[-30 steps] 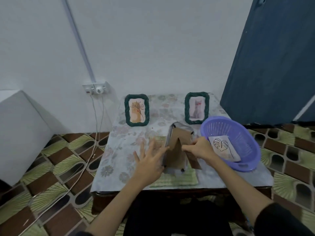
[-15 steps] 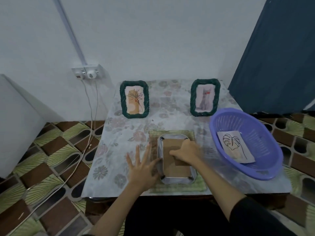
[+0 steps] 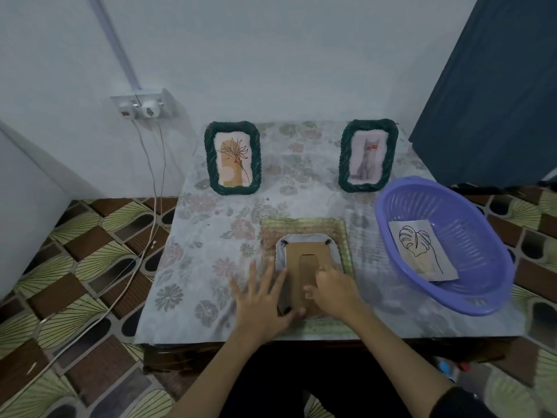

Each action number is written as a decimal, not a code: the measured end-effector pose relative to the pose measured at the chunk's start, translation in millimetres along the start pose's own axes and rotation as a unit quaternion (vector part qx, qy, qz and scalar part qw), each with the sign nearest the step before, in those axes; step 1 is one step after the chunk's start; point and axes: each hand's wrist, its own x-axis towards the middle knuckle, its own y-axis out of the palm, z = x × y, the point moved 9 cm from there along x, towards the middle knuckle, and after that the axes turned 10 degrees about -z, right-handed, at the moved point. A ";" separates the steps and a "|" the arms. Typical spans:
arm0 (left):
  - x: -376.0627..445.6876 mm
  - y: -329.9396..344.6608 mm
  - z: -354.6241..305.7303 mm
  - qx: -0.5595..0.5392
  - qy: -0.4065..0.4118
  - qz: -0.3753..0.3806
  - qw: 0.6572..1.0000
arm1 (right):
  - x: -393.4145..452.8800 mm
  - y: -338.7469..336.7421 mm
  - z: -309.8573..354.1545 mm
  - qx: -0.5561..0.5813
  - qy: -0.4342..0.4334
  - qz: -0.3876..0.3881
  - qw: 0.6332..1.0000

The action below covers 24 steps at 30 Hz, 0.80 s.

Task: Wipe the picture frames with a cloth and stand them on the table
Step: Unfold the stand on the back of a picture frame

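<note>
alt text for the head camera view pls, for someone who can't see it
A person's left hand and right hand press on a picture frame lying face down on a green cloth on a small table. Two green frames stand behind; a purple basket holds a leaf picture.

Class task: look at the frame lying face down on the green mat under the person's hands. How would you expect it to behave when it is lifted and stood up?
The face-down frame looks flat with a cardboard back, so probably stiff and fairly light. Its folded-flat stand suggests it may tip until that is opened. Both hands rest on it.
</note>
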 end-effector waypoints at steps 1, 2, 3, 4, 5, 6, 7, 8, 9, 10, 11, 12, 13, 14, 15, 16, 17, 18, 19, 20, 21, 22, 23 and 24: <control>-1.3 3.4 -3.2 0.006 0.010 0.013 1.000 | -0.6 3.2 -6.7 0.037 0.000 0.011 0.999; -1.9 0.8 -6.7 0.011 0.025 0.016 1.000 | -1.6 3.7 -12.8 0.072 0.000 0.018 0.997; -1.9 -5.0 -11.9 0.016 0.046 0.005 0.999 | -3.3 2.4 -20.4 0.111 0.008 0.016 0.994; 0.0 -11.2 -17.4 0.019 0.068 -0.011 0.997 | -6.6 -0.3 -28.3 0.148 0.024 0.010 0.989; 3.2 -17.4 -22.6 0.015 0.088 -0.033 0.995 | -11.2 -2.2 -36.0 0.176 0.039 0.004 0.984; 5.2 -16.2 -26.2 0.015 0.101 -0.029 0.994 | -17.2 -3.3 -42.4 0.191 0.047 -0.002 0.980; 5.7 -12.7 -25.3 -0.002 0.095 -0.003 0.995 | -23.3 -4.0 -45.1 0.196 0.041 -0.006 0.980; 5.6 -11.7 -24.4 -0.012 0.083 0.022 0.996 | -29.0 -3.7 -45.8 0.193 0.028 -0.011 0.981; 4.3 -12.7 -25.1 -0.007 0.080 0.038 0.996 | -35.0 -2.9 -45.7 0.185 0.013 -0.019 0.983; 3.6 -14.2 -26.2 -0.003 0.080 0.044 0.996 | -40.1 -2.5 -44.3 0.173 -0.003 -0.029 0.984; 2.6 -13.4 -27.2 0.000 0.081 0.051 0.995 | -44.4 -1.4 -42.2 0.159 -0.016 -0.035 0.986; 2.5 -14.1 -28.4 0.001 0.080 0.054 0.995 | -47.7 -0.4 -39.9 0.142 -0.027 -0.040 0.989; 2.2 -13.6 -28.8 0.001 0.080 0.058 0.995 | -49.6 0.7 -38.0 0.129 -0.032 -0.045 0.990; 1.5 -13.5 -29.3 0.002 0.079 0.061 0.995 | -51.3 0.4 -37.0 0.124 -0.034 -0.054 0.990; 1.1 -14.1 -29.7 0.002 0.077 0.062 0.995 | -52.7 -0.2 -35.7 0.126 -0.034 -0.062 0.990; 0.6 -14.9 -30.1 0.001 0.074 0.064 0.995 | -54.3 0.0 -34.2 0.128 -0.035 -0.068 0.989; 0.5 -15.4 -29.8 -0.001 0.069 0.065 0.995 | -55.2 0.6 -32.5 0.128 -0.037 -0.074 0.988; 0.3 -16.5 -29.7 -0.002 0.066 0.067 0.996 | -56.1 0.6 -31.2 0.127 -0.041 -0.080 0.988; 0.4 -16.1 -29.5 -0.003 0.064 0.070 0.995 | -56.6 0.1 -30.6 0.129 -0.041 -0.087 0.987; 0.2 -16.2 -29.7 -0.006 0.064 0.072 0.995 | -56.3 -1.0 -31.5 0.131 -0.036 -0.091 0.986; -0.4 -16.1 -29.5 -0.010 0.063 0.071 0.995 | -55.6 -3.7 -32.1 0.133 -0.030 -0.097 0.986; -1.3 -16.0 -29.1 -0.019 0.061 0.067 0.996 | -54.2 -7.7 -31.1 0.135 -0.031 -0.105 0.985; -2.3 -16.9 -28.1 -0.031 0.055 0.055 0.996 | -52.2 -12.0 -27.7 0.137 -0.041 -0.114 0.983; -3.9 -19.0 -27.2 -0.046 0.044 0.037 0.997 | -50.4 -14.6 -24.0 0.136 -0.055 -0.114 0.983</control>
